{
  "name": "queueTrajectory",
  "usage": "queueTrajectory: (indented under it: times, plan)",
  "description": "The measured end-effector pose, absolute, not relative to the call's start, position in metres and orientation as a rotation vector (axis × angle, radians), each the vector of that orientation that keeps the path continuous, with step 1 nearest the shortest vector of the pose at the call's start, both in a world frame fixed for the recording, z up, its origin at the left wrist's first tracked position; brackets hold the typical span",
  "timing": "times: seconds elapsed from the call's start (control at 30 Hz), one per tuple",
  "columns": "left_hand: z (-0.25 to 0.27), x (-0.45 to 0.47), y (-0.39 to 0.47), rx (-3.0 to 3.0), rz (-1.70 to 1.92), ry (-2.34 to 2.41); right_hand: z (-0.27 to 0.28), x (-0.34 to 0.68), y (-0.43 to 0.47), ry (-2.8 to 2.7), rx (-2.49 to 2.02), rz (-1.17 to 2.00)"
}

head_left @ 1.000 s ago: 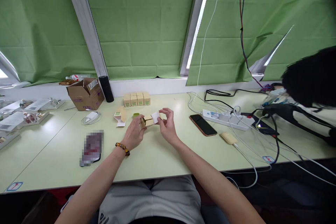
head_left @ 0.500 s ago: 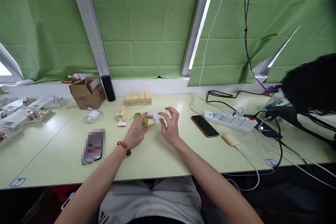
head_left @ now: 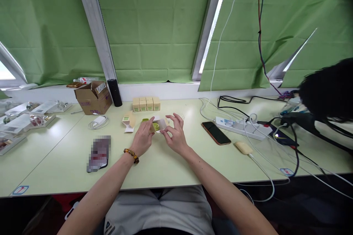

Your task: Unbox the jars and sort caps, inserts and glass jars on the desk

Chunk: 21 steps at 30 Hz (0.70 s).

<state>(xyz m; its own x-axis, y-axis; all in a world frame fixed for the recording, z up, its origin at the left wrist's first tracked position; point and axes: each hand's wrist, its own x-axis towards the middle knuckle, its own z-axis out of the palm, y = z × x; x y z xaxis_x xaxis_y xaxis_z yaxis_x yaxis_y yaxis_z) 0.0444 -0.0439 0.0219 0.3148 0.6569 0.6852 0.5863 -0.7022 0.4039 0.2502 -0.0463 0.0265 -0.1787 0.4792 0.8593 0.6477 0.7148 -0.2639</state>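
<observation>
The left hand [head_left: 142,138] grips a small, white-lined tan cardboard box [head_left: 160,126] between both hands over the pale yellow-green tabletop [head_left: 162,165]. It gapes wider than a second ago, baring a green object [head_left: 156,126] inside; whether the right hand [head_left: 175,136] pinches its edge is unclear.
</observation>
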Motion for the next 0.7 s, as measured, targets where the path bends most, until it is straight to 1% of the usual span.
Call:
queueTrajectory:
  times: [0.27, 0.57, 0.7]
  plan:
    - [0.0247, 0.0503, -0.0497, 2.759, 1.297, 1.150, 0.0240, 0.2493, -0.0455, -1.821, -1.027, -0.149]
    - [0.0217, 0.0541, -0.0517, 2.772, 1.207, 1.182, 0.0165, 0.2431, -0.0380, -1.686, -1.076, 0.183]
    - [0.0196, 0.0536, -0.0490, 2.698, 1.224, 1.305, 0.0237, 0.2453, -0.0393, -1.560, -1.006, 0.341]
